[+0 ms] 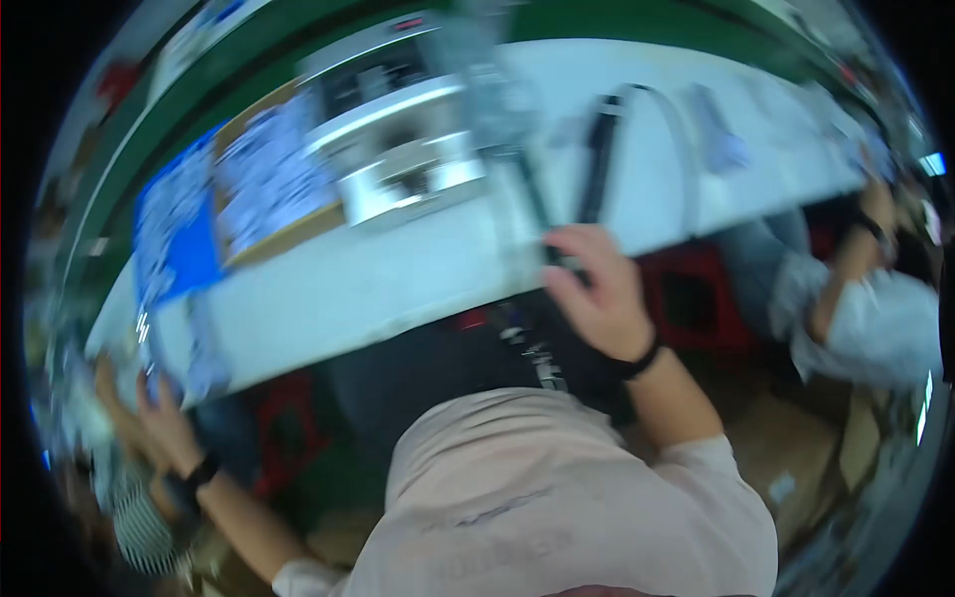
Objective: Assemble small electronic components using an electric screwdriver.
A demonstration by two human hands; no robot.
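Observation:
The whole picture is smeared by motion. My right hand (607, 303) is at the table's front edge, thumb and fingers curled round a dark slim object (567, 264) whose kind I cannot make out. Just beyond it lies a long black bar-shaped thing (600, 159) with a dark cable (676, 124). My left hand (171, 430) reaches far left, past the table's corner, with its fingers too blurred to read. Beside it a pale clear bag-like thing (206, 343) hangs over the edge. Another person's forearm (121, 413) is close to that hand.
On the white table (398, 289) stand a silver machine (413, 149), a cardboard box (242, 254) of pale wrapped pieces and a blue tray (189, 249). A clear bag-like thing (721, 139) lies right. A co-worker's arm (846, 264) is at the right; red stools (696, 294) stand below.

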